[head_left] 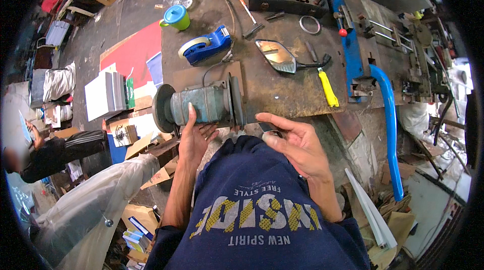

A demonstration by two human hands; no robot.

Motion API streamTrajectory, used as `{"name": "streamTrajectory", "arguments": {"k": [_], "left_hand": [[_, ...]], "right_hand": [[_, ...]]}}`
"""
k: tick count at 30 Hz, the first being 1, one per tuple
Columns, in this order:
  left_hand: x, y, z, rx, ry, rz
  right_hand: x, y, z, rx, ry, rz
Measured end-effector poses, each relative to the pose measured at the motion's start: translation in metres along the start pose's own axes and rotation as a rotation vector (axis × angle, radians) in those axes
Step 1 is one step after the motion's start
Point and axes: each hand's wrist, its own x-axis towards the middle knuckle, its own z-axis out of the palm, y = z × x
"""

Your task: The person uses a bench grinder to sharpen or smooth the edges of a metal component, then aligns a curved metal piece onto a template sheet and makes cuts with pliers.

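Note:
A green-grey bench grinder (199,106) sits at the near edge of the workbench, with a disc-shaped wheel at each end. My left hand (193,136) is at its near side, thumb raised against the housing and fingers stretched out below; it holds nothing. Whether the fingers touch the grinder I cannot tell. To the right of the right-hand wheel (235,99), my right hand (297,141) pinches a small dark flat piece (265,126) between thumb and fingers. The fingers partly cover this piece, so its kind is unclear.
Behind the grinder are a blue tape dispenser (206,46), a green cup with a blue lid (176,17) and a hammer (249,18). A mirror (277,56) and yellow-handled cutter (327,87) lie right, beside a blue-levered machine (388,129). Another person (60,154) is at left.

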Motion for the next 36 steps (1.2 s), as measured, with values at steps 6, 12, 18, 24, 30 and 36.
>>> {"name": "streamTrajectory", "arguments": {"k": [6, 12, 18, 24, 30, 36], "left_hand": [[0.000, 0.001, -0.002, 0.014, -0.018, 0.009], [0.002, 0.001, -0.003, 0.015, -0.030, 0.026], [0.001, 0.002, -0.005, 0.025, -0.011, 0.025], [-0.001, 0.003, -0.004, 0.025, -0.005, 0.011], [-0.002, 0.004, -0.003, 0.027, 0.002, -0.022], [-0.002, 0.002, -0.004, 0.015, 0.009, -0.030]], "right_hand": [[0.010, 0.022, -0.017, -0.312, 0.087, 0.033], [0.018, 0.035, -0.016, -0.785, 0.441, -0.020], [0.033, 0.057, -0.012, -1.218, 0.371, -0.514], [0.042, 0.084, -0.006, -1.392, 0.346, -0.558], [0.045, 0.089, 0.004, -1.368, 0.371, -0.568], [0.046, 0.091, 0.009, -1.324, 0.403, -0.523]]}}
